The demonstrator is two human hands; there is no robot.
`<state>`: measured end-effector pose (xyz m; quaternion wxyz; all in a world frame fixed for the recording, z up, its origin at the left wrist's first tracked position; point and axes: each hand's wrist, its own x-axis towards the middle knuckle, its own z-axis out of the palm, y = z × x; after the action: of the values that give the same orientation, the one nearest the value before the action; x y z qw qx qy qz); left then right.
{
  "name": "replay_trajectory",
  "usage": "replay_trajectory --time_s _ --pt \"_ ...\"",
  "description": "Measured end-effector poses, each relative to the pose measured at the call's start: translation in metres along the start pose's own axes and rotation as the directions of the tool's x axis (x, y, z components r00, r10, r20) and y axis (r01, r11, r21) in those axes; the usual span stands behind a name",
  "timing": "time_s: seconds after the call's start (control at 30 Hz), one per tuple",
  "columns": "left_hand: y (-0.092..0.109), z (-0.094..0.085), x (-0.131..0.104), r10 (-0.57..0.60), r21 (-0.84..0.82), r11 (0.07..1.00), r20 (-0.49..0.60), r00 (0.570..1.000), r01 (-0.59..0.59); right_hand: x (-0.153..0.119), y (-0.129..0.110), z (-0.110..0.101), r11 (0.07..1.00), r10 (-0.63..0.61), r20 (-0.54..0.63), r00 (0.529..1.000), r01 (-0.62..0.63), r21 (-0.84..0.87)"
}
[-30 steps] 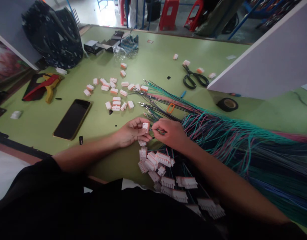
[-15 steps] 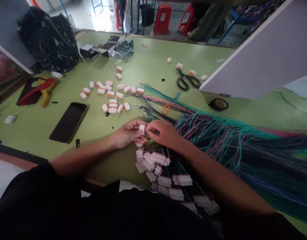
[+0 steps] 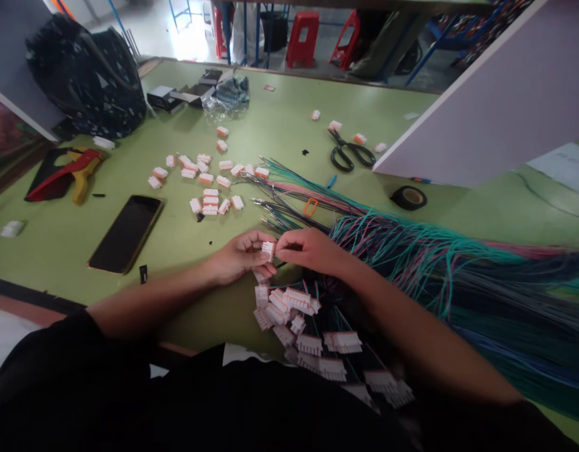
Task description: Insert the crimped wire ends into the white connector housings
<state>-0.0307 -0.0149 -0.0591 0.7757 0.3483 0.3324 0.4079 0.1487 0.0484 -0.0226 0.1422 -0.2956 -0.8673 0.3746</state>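
My left hand (image 3: 246,256) pinches a small white plug connector (image 3: 268,250) with an orange edge between thumb and fingers. Against its right side, the fingertips of my right hand (image 3: 306,248) are closed on a thin wire, mostly hidden by the fingers. Below both hands hangs a cluster of white connectors (image 3: 299,300) with wires fitted. Loose white and orange connectors (image 3: 210,193) lie beyond my left hand. To the right runs a thick bundle of green, pink and dark wires (image 3: 412,238), its metal-tipped ends pointing left, just beyond my right hand.
A phone (image 3: 125,235) lies at left, with red and yellow pliers (image 3: 73,172) behind it. Black scissors (image 3: 348,150), a roll of black tape (image 3: 409,197) and a white panel (image 3: 478,107) are at right. A dark patterned bag (image 3: 89,78) stands at far left.
The view has shifted slightly, so the table things appear a little further left. My right fingers have closed in against the connector, and the wire between them shows less.
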Motion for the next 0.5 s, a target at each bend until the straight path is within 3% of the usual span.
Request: replay_trajectory --time_s 0.03,0.1,0.17,0.27,0.37,0.5 --pt "0.001 0.001 0.0 -0.007 0.01 1.0 0.009 1.0 0.006 0.004 0.004 -0.008 0.999 0.029 0.017 0.999 -0.029 -0.021" --pt "0.002 0.003 -0.001 -0.015 0.023 1.0 0.028 0.999 0.014 0.014 0.012 -0.021 0.978 0.098 -0.076 0.992 -0.11 -0.179" --pt "0.004 0.003 -0.001 -0.023 0.025 0.999 0.044 0.999 0.022 0.027 0.02 -0.028 0.895 0.139 -0.162 0.977 -0.194 -0.401" --pt "0.005 0.003 0.0 -0.039 0.015 0.999 0.052 0.998 0.038 0.041 0.024 -0.025 0.741 0.19 -0.139 0.972 -0.235 -0.629" --pt "0.004 0.001 0.0 -0.042 0.01 0.999 0.062 0.997 0.041 0.046 0.021 -0.017 0.67 0.217 -0.144 0.965 -0.255 -0.697" --pt "0.002 0.001 0.001 -0.032 0.004 0.999 0.058 0.998 0.032 0.042 0.024 -0.022 0.708 0.189 -0.224 0.956 -0.291 -0.644"
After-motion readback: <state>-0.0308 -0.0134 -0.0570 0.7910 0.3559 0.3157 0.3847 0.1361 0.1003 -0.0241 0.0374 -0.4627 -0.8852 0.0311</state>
